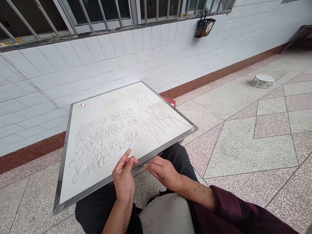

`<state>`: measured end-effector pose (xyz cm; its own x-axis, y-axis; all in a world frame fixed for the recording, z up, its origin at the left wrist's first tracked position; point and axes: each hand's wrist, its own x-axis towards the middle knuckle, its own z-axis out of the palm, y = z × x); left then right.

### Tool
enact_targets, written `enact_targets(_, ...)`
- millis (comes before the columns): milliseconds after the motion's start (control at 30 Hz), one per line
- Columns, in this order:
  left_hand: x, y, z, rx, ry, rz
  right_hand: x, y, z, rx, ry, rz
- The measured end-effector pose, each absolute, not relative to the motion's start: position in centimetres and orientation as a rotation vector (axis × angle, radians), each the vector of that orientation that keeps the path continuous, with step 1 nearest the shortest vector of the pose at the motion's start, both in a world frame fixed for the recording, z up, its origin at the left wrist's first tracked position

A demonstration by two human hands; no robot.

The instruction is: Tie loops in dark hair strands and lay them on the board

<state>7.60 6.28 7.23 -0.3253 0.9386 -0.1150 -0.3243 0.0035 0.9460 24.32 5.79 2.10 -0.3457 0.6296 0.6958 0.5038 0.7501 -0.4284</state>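
A speckled terrazzo floor (275, 146), laid in pale grey and pinkish panels split by thin dark lines, spreads under everything. Against it stands the wall (151, 53), faced in glossy white rectangular tiles above a reddish-brown skirting band (31, 152). Round, shiny metal window bars (157, 8) run along its top.

Next comes the board (102, 97), a flat, smooth white panel with a grey metal rim (85, 192). The person sits at its near edge in dark trousers (177, 159), a faintly spotted pale grey garment over the front (168, 213) and a slightly sheening maroon sleeve (243, 208). Off to the right is a low stool (262, 79) with a round white seat; a black perforated bag (201, 28) hangs below the bars.

The left hand (124, 175), fingers pointing forward, pinches a strand between thumb and fingers; the right hand (165, 172), fingers curled, nips it too. On the board lie rows of thin figure-eight loops (112, 130) and, farther right, single loops with long straight tails (156, 120). A small white-and-red ornament (83, 105) sits near the far left corner. Thinnest is the held strand (140, 163), drawn straight between the hands over the near rim
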Motion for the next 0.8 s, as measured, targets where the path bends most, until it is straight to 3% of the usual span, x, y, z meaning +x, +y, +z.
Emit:
enact_targets(167,7.4,6.2,7.6,0.732,1.245,1.545,24.2,5.8,2.0,-0.882,-1.959,0.311)
enact_targets(800,7.0,7.2,9.0,0.634,1.269,1.670,24.9,5.6,2.3,-0.926,-1.873,0.318)
